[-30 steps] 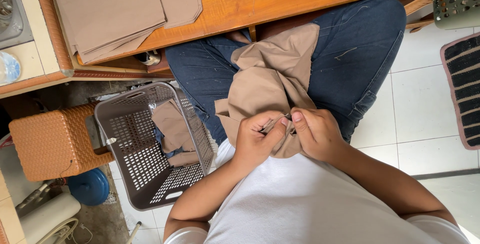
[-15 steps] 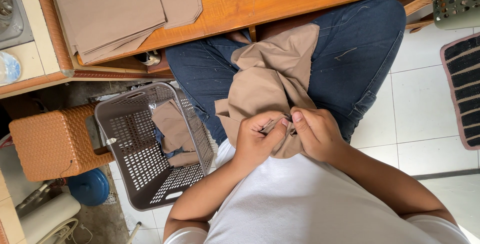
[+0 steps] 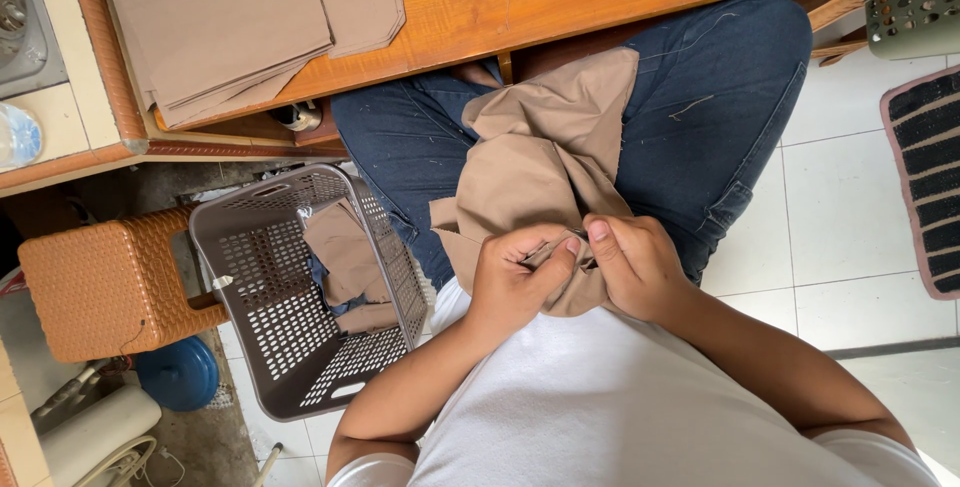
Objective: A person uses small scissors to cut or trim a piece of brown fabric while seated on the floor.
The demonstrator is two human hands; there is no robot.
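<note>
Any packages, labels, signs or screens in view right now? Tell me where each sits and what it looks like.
Plastic water bottle: far left edge on the tiled counter, clear and bluish, only partly in frame; no label can be made out.
No signs, screens or other packaging in view.

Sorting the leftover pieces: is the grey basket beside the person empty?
No, the basket holds a few tan fabric pieces and something dark blue under them.

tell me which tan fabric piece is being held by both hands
The crumpled tan fabric piece on the lap, pinched by the left hand and right hand. The others lie flat on the wooden table or in the grey basket.
</note>
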